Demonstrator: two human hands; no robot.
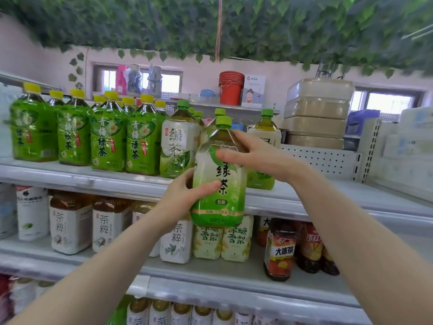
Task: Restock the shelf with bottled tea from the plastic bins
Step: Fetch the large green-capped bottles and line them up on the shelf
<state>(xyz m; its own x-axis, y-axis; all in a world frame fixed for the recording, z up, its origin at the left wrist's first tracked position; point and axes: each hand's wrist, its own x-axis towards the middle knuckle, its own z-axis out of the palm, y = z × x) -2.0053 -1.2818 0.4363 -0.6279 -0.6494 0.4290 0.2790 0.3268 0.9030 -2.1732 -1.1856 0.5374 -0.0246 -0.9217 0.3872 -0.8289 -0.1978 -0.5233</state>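
Note:
I hold a large green tea bottle [220,184] with a green cap and a white-and-green label, upright in front of the upper shelf [93,177]. My left hand [187,191] grips its lower left side. My right hand [255,153] wraps its shoulder from the right. Behind it, matching green-capped bottles [179,146] stand on the shelf, with one more [263,146] to the right. The bottle's base hangs below the shelf edge, in front of the row beneath. No plastic bin is in view.
Yellow-capped green tea bottles [107,137] fill the upper shelf's left part. White-labelled tea bottles [70,226] and red iced tea bottles [280,252] line the middle shelf. Stacked beige containers [318,113] sit at the back right. Bare shelf [328,191] lies to the right.

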